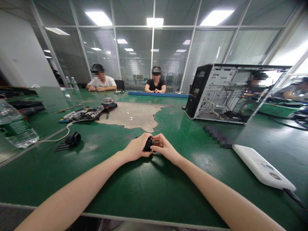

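My left hand [137, 148] and my right hand [163, 146] meet over the green table mat [134, 189], both closed around one small black part [148, 144]. The part is mostly hidden by my fingers, so its shape is unclear. Both forearms reach out from the near edge of the table.
An open computer case [216, 93] stands at the right. A white flat device [262, 168] lies near right. A motherboard [83, 114], a cooler [108, 102] and a black cabled part [72, 140] lie at left, a water bottle [14, 126] far left. Other people sit at the far side.
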`<state>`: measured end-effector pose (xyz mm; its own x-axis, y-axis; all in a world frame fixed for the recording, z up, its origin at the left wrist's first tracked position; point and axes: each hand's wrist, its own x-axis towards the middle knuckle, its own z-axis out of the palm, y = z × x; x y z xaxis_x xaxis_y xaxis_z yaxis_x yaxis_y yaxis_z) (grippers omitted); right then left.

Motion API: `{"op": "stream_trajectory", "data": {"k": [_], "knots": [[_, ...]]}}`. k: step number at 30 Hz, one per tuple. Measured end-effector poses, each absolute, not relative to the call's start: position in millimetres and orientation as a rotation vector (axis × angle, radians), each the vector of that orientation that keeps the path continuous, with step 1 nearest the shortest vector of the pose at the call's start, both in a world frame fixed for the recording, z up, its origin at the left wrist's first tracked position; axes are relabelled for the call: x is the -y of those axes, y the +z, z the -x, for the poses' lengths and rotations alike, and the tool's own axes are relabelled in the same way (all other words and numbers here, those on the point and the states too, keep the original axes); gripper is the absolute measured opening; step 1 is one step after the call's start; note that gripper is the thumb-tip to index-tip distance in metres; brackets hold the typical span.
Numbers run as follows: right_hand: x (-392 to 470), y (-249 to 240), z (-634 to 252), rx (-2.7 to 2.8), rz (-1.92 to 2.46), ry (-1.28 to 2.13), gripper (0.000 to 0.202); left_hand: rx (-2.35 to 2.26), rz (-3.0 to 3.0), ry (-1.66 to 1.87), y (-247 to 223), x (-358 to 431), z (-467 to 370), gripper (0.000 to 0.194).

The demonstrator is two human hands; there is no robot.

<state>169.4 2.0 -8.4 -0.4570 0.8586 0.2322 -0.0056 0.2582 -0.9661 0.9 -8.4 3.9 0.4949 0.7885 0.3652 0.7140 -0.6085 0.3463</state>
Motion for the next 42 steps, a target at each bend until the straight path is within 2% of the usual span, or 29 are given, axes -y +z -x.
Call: {"op": "stream_trajectory", "data": {"k": [9,17,29,37,42], "knots": [[-1.0,-9.4,-167.6,1.688,0.760,1.295,0.022,-1.323,-2.586,0.761,1.8,7.6,-1.4,0.054],[-1.8,-8.7,-167.7,1.669,0.879,1.296,0.032,-1.317,-2.596,0.756,3.1,7.3,-1.3,0.055],[-0.6,-8.7,-167.7,1.698,0.774,1.283,0.018,-1.309,-2.607,0.762,4.0,8.8,-1.3,0.053],[-2.6,-10.3,-166.6,1.675,0.860,1.285,0.029,-1.310,-2.608,0.759,2.3,7.2,-1.4,0.055],[-1.7,-7.2,-167.1,1.687,0.862,1.302,0.028,-1.324,-2.615,0.737,2.6,7.5,-1.2,0.054]]}}
